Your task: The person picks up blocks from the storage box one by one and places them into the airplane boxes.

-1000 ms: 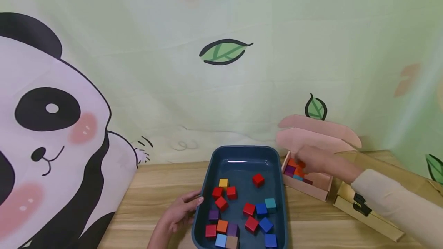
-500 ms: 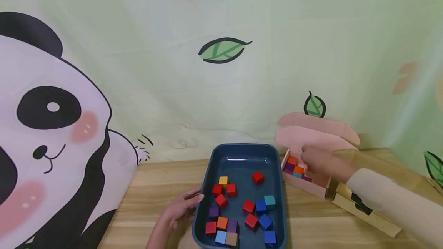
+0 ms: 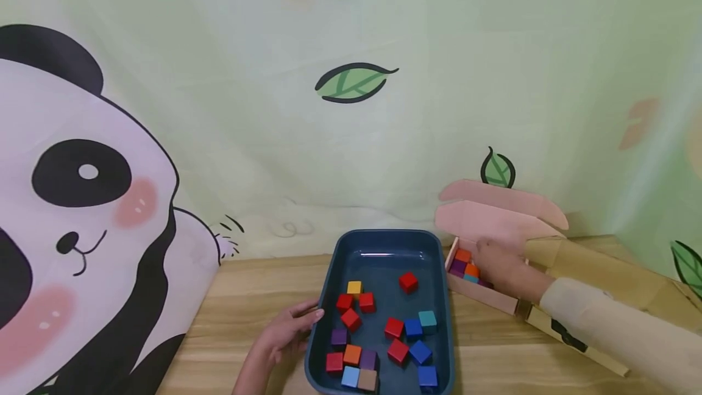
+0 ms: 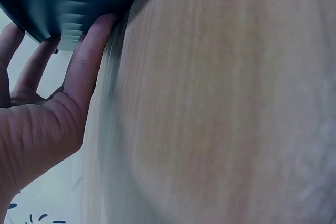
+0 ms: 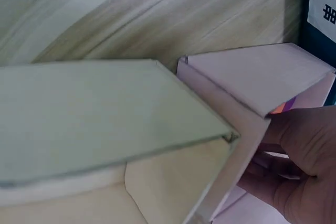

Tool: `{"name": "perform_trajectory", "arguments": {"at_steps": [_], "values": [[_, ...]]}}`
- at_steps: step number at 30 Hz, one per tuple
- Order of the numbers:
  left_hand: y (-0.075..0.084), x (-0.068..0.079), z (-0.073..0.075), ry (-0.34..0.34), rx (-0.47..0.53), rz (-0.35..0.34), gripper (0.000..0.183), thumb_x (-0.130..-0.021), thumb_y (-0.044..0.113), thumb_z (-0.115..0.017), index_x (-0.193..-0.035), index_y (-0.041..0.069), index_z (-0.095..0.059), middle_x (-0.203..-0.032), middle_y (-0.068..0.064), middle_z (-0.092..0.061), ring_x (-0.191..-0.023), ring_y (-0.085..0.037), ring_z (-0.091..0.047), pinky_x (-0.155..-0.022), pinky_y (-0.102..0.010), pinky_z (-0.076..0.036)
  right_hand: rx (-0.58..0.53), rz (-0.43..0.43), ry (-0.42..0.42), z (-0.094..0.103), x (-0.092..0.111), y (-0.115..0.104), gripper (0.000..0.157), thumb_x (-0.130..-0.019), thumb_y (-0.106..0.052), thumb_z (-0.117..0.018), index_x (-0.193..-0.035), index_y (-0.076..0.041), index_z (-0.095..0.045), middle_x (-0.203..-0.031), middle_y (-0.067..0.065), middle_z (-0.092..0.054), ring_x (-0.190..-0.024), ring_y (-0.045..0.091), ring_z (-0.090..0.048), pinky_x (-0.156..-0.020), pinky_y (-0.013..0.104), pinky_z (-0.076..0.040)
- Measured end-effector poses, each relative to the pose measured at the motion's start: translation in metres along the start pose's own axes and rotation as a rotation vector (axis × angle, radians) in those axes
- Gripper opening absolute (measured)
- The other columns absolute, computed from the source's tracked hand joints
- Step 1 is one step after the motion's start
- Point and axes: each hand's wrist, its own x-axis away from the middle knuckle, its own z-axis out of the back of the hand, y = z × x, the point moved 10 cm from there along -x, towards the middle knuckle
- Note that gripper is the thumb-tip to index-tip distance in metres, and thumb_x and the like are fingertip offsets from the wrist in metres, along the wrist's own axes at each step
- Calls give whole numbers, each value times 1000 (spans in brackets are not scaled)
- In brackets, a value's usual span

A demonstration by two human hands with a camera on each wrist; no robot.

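A dark blue tray (image 3: 378, 256) holds several coloured cubes, among them a lone red cube (image 3: 408, 282) and a yellow cube (image 3: 354, 288). My left hand (image 3: 285, 331) touches the tray's left side; in the left wrist view its fairly straight fingers (image 4: 86, 64) meet the outer wall. My right hand (image 3: 501, 267) reaches down into the pink box (image 3: 482, 296), right of its orange cube (image 3: 471, 270) and purple cube (image 3: 457, 267). In the right wrist view the right fingers bend behind the box wall. Whether a cube is between them is hidden.
A tan cardboard box (image 3: 581, 346) stands against the pink box on the right, its lid raised. The pink lid (image 3: 499, 215) leans back near the printed cloth wall (image 3: 247, 139). Wooden tabletop (image 3: 488, 340) shows in front of the boxes.
Over the pink box, my right hand has shifted right, then lowered into it. A red cube seen by its fingers earlier is now hidden. My left hand and the tray look unmoved.
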Motion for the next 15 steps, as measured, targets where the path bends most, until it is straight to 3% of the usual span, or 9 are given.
{"name": "perform_trajectory", "arguments": {"at_steps": [4,7,11,15], "values": [[0,-2,-2,-8,10,-6,70,-97,30,-71,-155,5,-41,-146,-18,-56,-108,-19,-67,-89,-45,-59,-114,-62,29,-3,2,7,20,-85,-3,-78,-97,4,-64,-90,18,-59,-77,24,-56,-70,38,-60],[0,-2,-2,-6,7,-7,69,-97,30,-71,-154,5,-42,-145,-18,-56,-109,-19,-66,-89,-44,-59,-160,-74,67,-2,3,9,16,-81,-1,-79,-86,1,-64,-83,14,-57,-73,23,-54,-67,36,-59],[0,-1,0,1,3,-8,70,-97,30,-71,-154,4,-42,-145,-19,-56,-108,-20,-67,-89,-44,-59,-200,-75,115,1,3,11,21,-76,-1,-82,-78,-4,-62,-78,9,-55,-71,21,-52,-65,34,-56],[-1,0,0,5,5,-10,70,-96,31,-72,-154,4,-42,-143,-18,-58,-107,-20,-67,-88,-44,-59,-232,-90,129,1,3,14,26,-76,-6,-87,-83,-4,-63,-79,9,-58,-72,21,-54,-67,35,-56]]}}
